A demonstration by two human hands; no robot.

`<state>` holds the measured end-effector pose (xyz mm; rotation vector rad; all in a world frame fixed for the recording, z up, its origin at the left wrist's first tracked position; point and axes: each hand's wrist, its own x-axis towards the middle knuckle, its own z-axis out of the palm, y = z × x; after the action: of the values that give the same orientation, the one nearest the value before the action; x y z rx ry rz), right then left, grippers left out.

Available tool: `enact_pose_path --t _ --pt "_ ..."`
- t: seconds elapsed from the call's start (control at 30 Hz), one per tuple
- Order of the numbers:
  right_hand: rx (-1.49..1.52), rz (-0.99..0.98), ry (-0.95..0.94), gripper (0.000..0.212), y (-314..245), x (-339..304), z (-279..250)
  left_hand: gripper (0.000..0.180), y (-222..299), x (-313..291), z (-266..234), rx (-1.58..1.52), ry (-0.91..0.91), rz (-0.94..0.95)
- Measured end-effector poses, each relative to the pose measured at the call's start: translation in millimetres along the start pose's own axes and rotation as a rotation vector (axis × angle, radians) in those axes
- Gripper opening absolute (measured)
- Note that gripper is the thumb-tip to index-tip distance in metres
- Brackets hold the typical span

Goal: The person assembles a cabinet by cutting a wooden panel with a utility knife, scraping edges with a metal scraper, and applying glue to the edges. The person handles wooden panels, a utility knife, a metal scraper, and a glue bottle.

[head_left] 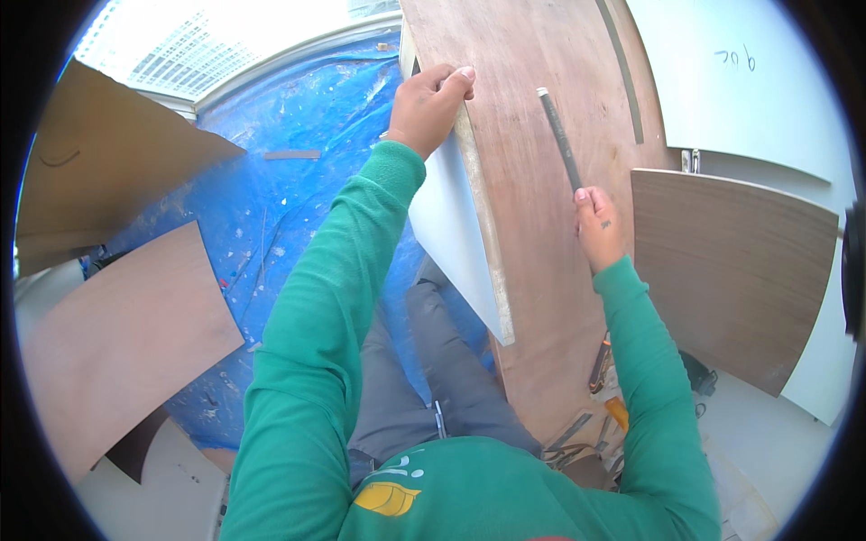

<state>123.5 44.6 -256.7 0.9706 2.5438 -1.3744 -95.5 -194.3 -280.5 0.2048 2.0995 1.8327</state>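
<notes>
My right hand grips a long, narrow dark grey strip with a pale tip, pointing away from me over the wooden work surface. Farther off and to the left, my left hand is closed, thumb pressed to the fingers, at the far end of a white-faced board. Whether it pinches anything there is hidden. The board's raw, rough edge faces up, running toward me along the left side of the work surface.
Blue plastic sheeting covers the floor at left, with scraps on it. Brown panels stand there. At right are a dark wood panel and a white board. Near my right arm lie a cutter knife and strip offcuts.
</notes>
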Motion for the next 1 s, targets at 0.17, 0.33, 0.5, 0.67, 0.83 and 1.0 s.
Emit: enact_pose_path --t 0.17,0.33,0.5,0.67,0.83,1.0 --pt "-0.287 -0.034 0.234 0.025 55 21 -13 0.041 19 -5 -9 0.284 -0.117 0.011" --pt "0.172 0.074 0.065 0.036 28 4 1 0.089 11 -47 14 0.297 0.075 0.324" --pt "0.207 -0.017 -0.117 0.042 -13 -19 18 0.104 9 -135 51 0.288 0.069 0.108" --pt "0.023 -0.170 -0.259 0.048 -45 -18 19 0.099 8 -166 71 0.168 0.092 -0.049" --pt "-0.090 -0.218 -0.330 0.050 -58 -20 14 0.098 4 -163 72 0.145 0.099 -0.042" --pt "-0.139 -0.239 -0.298 0.049 -72 -5 24 0.098 2 -165 73 0.156 0.114 -0.023"
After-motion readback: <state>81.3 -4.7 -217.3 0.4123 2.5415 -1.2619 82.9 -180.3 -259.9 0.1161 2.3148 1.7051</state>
